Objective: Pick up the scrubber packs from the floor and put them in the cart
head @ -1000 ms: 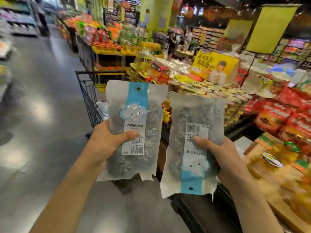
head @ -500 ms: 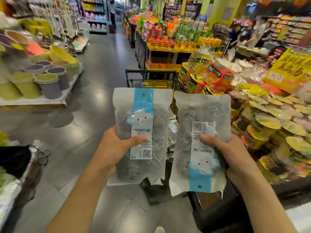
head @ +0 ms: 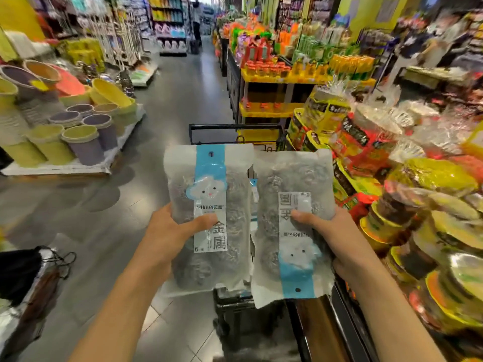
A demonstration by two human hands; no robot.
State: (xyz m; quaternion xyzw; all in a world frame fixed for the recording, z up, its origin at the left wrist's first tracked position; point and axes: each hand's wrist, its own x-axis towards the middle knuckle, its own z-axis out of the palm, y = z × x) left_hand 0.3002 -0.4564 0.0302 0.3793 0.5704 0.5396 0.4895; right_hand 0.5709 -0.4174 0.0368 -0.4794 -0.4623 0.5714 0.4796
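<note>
I hold two clear packs of steel scrubbers side by side in front of me. My left hand (head: 167, 236) grips the left scrubber pack (head: 209, 184), which is upright with its blue stripe on top. My right hand (head: 337, 239) grips the right scrubber pack (head: 292, 184), which is upside down with the blue stripe at the bottom. Behind and below both packs stands the black wire cart (head: 235, 129); the packs hide most of its basket.
A display of packaged food (head: 392, 163) runs along the right, close to the cart. Stacked plastic bins (head: 78, 137) sit on a low platform at the left. A dark bag (head: 23, 273) lies at the lower left. The grey aisle floor (head: 172, 95) stretches ahead.
The view has swung left, from the food display toward the aisle. Both packs stay in my hands and now sit closer together, right over the cart.
</note>
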